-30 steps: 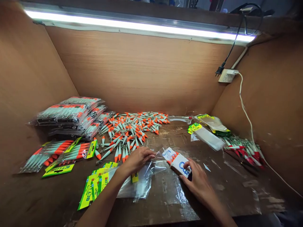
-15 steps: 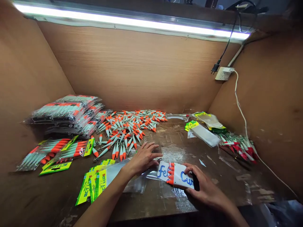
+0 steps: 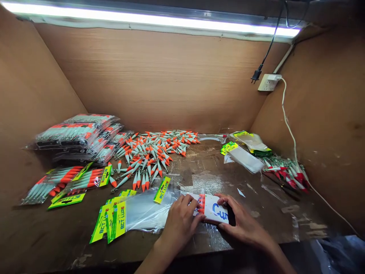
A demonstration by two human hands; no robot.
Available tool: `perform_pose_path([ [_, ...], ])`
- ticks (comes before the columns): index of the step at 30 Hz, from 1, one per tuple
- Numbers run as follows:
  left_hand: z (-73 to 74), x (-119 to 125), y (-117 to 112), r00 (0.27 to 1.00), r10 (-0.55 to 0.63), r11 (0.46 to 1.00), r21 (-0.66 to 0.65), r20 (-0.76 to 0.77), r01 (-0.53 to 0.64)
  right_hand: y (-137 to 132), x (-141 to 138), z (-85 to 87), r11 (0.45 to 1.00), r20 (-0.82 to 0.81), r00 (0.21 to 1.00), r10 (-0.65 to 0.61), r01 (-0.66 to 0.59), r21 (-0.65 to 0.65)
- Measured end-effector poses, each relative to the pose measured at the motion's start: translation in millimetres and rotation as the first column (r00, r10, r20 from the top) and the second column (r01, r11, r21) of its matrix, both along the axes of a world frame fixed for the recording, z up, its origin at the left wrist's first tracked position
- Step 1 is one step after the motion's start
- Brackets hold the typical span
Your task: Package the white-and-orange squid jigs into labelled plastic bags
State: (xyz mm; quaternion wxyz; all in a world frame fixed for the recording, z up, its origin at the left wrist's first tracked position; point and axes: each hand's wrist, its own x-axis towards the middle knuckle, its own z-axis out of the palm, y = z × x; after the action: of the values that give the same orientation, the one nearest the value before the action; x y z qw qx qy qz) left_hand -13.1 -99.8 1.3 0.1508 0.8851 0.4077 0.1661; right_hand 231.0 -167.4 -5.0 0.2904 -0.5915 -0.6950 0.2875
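Note:
A white board with blue handwriting [image 3: 219, 211] is gripped at its right end by my right hand [image 3: 242, 224], the thumb at the near edge and fingers at the far edge. Orange-tipped fishing lures [image 3: 202, 201] lie in a row across the board's left part. My left hand [image 3: 182, 217] is curled over that end, thumb and fingers closed about the lures; its palm side is hidden. Just left of it lies a yellow-green BCT LURE header card [image 3: 162, 190]. Clear plastic bags [image 3: 145, 211] with more header cards [image 3: 116, 222] spread out farther left.
A heap of loose orange-and-white lures [image 3: 151, 156] lies at the back. Stacked packed bags [image 3: 74, 137] and carded packs [image 3: 65, 182] stand left. At right are empty bags [image 3: 246, 158], red-and-white lures [image 3: 291, 175] and a white cable [image 3: 288, 125]. A black plug [image 3: 256, 74] hangs above.
My left hand has drawn back toward me and closed over the left end of the board. A header card its arm covered now shows. My right hand keeps its grip; the view shifted slightly.

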Motion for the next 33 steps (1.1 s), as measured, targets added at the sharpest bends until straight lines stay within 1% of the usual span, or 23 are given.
perform_pose_path([
  [3, -1.0, 0, 1, 0.997, 0.005, 1.0, -0.027, 0.074, -0.003, 0, 1, -4.5, 1.0, 0.005, 1.0, -0.004, 0.004, 0.014],
  [7, 2.9, 0, -5, 0.968, 0.05, 0.996, -0.082, 0.246, -0.03, -3, -1, -11.6, 0.999, 0.017, 1.0, -0.023, 0.023, 0.022],
  [10, 1.5, -1, -11, 0.949, 0.004, 0.997, -0.08, 0.316, 0.022, -6, -5, -16.5, 0.998, 0.038, 0.998, -0.044, 0.042, 0.045],
  [13, -4.3, -2, -14, 0.958, -0.058, 0.994, -0.075, 0.28, 0.082, -10, -9, -20.9, 0.993, 0.091, 0.993, -0.079, 0.07, 0.098],
  [17, -10.7, -3, -16, 0.966, -0.072, 0.992, -0.084, 0.248, 0.096, -13, -13, -23.8, 0.987, 0.184, 0.976, -0.115, 0.091, 0.136],
  [19, -11.3, -2, -16, 0.971, -0.103, 0.991, -0.062, 0.217, 0.119, -15, -14, -22.4, 0.988, 0.222, 0.97, -0.097, 0.066, 0.142],
  [22, -8.9, 0, -18, 0.973, -0.172, 0.983, -0.041, 0.156, 0.18, -16, -15, -15.9, 0.99, 0.269, 0.962, -0.044, 0.006, 0.142],
  [27, -5.9, 0, -21, 0.973, -0.197, 0.977, -0.056, 0.12, 0.204, -12, -13, -2.9, 0.995, 0.301, 0.952, 0.054, -0.077, 0.067],
  [30, -11.8, -5, -22, 0.971, -0.216, 0.975, -0.025, 0.106, 0.22, -8, -10, -2.8, 0.995, 0.289, 0.954, 0.078, -0.092, 0.035],
  [33, -19.4, -8, -24, 0.982, -0.182, 0.983, 0.006, 0.041, 0.182, -7, -7, -8.3, 0.996, 0.274, 0.959, 0.067, -0.082, 0.045],
])
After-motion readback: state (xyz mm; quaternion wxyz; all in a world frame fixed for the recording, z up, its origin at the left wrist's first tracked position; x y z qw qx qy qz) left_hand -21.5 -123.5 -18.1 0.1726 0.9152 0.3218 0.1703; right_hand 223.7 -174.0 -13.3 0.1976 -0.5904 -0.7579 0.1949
